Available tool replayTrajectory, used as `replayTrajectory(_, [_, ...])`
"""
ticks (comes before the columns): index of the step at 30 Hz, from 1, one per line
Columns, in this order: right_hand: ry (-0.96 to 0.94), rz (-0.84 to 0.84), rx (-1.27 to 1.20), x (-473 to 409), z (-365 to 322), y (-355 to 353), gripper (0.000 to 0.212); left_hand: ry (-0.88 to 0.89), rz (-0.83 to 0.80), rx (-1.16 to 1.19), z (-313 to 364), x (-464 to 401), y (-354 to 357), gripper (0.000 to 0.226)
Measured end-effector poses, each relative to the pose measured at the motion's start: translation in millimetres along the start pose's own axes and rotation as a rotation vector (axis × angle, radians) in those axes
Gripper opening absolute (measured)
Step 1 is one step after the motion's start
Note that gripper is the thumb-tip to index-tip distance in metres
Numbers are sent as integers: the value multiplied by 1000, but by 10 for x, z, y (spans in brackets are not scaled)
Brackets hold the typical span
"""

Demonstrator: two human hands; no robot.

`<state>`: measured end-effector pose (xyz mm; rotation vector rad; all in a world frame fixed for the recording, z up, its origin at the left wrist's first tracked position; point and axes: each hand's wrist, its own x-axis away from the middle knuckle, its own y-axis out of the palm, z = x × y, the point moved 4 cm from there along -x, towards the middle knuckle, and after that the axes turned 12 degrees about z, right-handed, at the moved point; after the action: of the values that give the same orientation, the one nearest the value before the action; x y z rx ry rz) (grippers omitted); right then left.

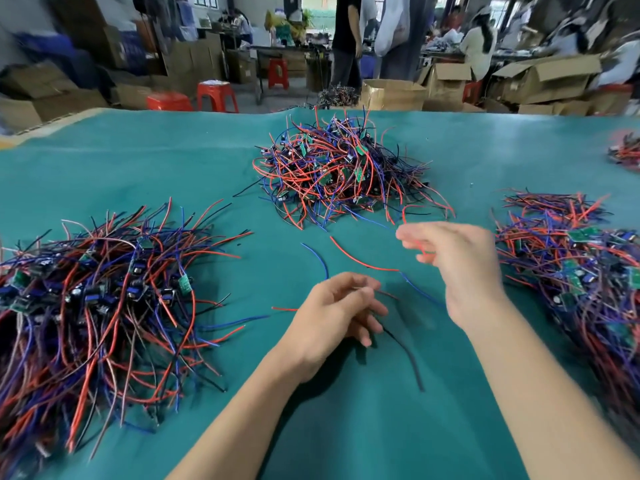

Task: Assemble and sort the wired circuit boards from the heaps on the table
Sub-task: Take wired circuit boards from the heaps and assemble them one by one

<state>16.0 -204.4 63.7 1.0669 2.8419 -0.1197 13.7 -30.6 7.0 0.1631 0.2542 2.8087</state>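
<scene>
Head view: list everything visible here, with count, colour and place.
table cover: one, green, whole foreground
heaps of wired circuit boards: three large, red, blue and black; left, far centre, right; part of a fourth at the far right edge
loose wires: several, red, blue, black, around the hands
stools: red, behind the table
cardboard boxes: several, brown, behind
people: a few, background
left hand: curled, centre
right hand: blurred, at a red wire
</scene>
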Motion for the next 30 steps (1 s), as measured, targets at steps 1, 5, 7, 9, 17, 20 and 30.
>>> replayTrajectory(1, [-27,-78,3,146,-10,-46,21,-28,12,53,-6,-10,-6,22])
replayTrajectory(5, [-118,-403,152,500,52,-7,22,-71,6,137,-11,-44,-23,41])
replayTrajectory(7, [-227,-467,314,565,87,61,21,-47,-2,134,-9,-44,-33,40])
replayTrajectory(9, [-269,-497,400,604,116,109,20,-22,9,125,-19,-46,-42,35])
replayTrajectory(17, [-206,-686,815,471,23,-249,29,-33,72,185,22,-14,-23,35])
replayTrajectory(20, [-300,-403,815,297,-129,-290,25,-5,75,135,25,-12,-25,23])
replayTrajectory(30, [-453,-291,958,-602,70,834,26,27,-52,202,70,-3,-47,35])
